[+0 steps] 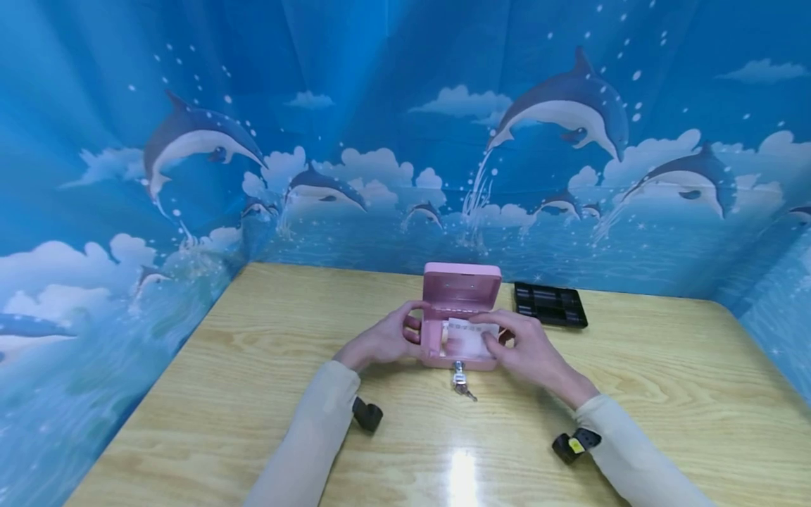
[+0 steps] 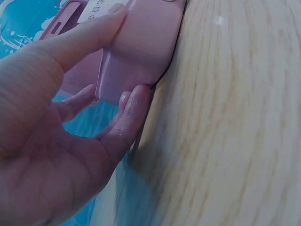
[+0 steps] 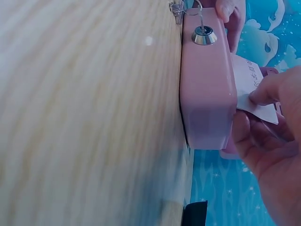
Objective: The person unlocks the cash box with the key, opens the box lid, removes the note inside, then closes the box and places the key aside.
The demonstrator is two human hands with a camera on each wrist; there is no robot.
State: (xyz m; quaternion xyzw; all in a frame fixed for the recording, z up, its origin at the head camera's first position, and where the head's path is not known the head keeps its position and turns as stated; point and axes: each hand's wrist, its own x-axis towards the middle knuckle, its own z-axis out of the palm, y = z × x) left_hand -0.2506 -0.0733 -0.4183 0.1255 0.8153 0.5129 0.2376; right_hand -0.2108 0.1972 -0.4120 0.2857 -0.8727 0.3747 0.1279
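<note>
A small pink cash box [image 1: 461,363] stands on the table with its lid [image 1: 462,285] raised. My left hand [image 1: 394,336] holds the box by its left side, the thumb over the front rim and the fingers against the side wall, as the left wrist view shows. With thumb and fingers, my right hand [image 1: 529,345] pinches a white slip of paper [image 3: 250,84] with a line of writing along one edge. The slip lies over the box's opening, at its right part. Keys [image 1: 464,387] hang from the lock [image 3: 204,35] on the box's front.
Behind the box to the right lies a black compartment tray [image 1: 550,305] on the wooden table [image 1: 285,310]. A blue dolphin-print curtain [image 1: 393,91] hangs along the table's back. Dark wrist-worn devices [image 1: 367,414] sit at both sleeves.
</note>
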